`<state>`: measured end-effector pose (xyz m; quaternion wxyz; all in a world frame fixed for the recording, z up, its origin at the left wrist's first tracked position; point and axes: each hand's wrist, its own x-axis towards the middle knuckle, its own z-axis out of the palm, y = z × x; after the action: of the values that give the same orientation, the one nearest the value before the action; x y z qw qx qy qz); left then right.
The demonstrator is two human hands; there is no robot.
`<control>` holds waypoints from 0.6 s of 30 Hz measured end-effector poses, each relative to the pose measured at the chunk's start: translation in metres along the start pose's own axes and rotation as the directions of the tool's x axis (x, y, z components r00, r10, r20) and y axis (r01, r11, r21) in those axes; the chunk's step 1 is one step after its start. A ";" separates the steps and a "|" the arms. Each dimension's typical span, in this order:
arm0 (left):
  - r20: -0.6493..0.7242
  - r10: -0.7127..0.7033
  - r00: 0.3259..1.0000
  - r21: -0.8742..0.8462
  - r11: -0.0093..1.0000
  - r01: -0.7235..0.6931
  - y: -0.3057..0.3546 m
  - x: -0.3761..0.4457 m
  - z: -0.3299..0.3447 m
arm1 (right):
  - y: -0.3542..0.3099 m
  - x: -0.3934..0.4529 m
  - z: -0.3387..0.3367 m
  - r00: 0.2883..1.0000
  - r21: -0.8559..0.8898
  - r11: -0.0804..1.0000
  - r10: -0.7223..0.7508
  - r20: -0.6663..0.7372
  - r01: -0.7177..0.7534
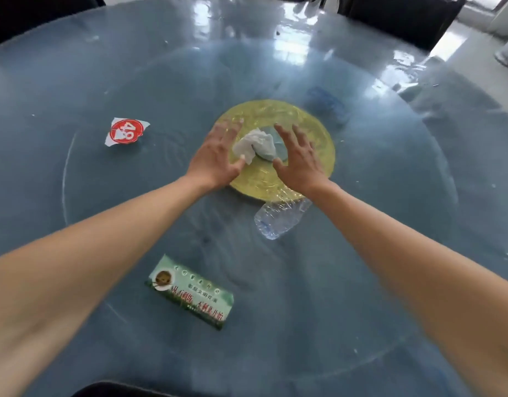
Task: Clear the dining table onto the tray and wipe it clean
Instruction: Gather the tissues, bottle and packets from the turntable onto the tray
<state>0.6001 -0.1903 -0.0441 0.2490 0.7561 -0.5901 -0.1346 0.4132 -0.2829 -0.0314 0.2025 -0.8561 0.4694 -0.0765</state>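
- the table (390, 282) was round and blue-grey, under a glossy clear cover that caught the window light.
- a yellow disc (310, 130) lay flat at its centre.
- a crumpled white tissue (257, 146) sat on the disc, bunched up.
- a clear plastic bottle (278, 217) lay on its side, crushed, just at the disc's near edge.
- a torn white wrapper (125, 131) with a red circle and "48" lay well to the left.
- a green printed packet (191, 292) lay flat near the front edge, set at a slant.
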 end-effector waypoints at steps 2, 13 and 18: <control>0.070 -0.016 0.997 -0.003 1.000 0.016 -0.012 0.026 0.027 | 0.005 0.032 0.019 0.997 -0.032 0.999 0.005 0.079 -0.002; -0.172 0.000 0.985 -0.151 0.988 -0.026 -0.031 0.049 0.065 | 0.017 0.079 0.073 0.967 -0.023 0.984 -0.179 -0.180 0.177; -0.178 -0.037 0.983 -0.210 0.978 -0.001 -0.005 0.016 0.032 | -0.009 0.032 0.037 0.930 0.068 0.968 -0.213 -0.298 0.243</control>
<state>0.5923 -0.2116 -0.0720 0.3786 0.7400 -0.5408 -0.1290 0.4496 -0.2954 -0.0631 0.1658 -0.8727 0.3865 -0.2479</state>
